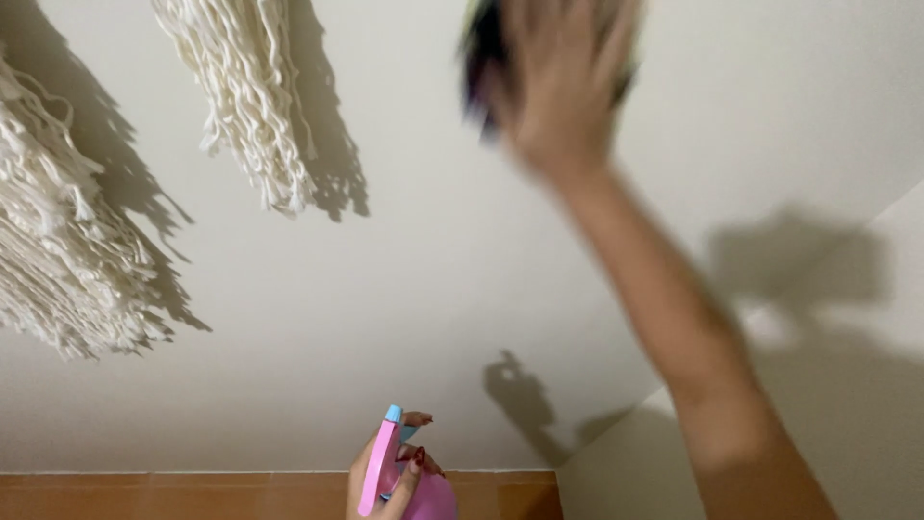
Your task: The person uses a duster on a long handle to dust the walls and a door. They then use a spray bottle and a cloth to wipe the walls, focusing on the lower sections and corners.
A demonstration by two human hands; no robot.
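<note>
Overhead, right hand [563,82] pressing dark cloth [481,58] on wall [433,241], left hand [390,481] gripping pink spray bottle [380,467]

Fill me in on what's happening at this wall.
A person's right hand, blurred by motion, presses a dark cloth against the cream wall. The left hand, low in the view, grips a pink spray bottle with a blue tip. Two white fringed string hangings hang on the wall to the left.

Pink spray bottle [409,481] — bottom edge (blue-tipped nozzle).
</note>
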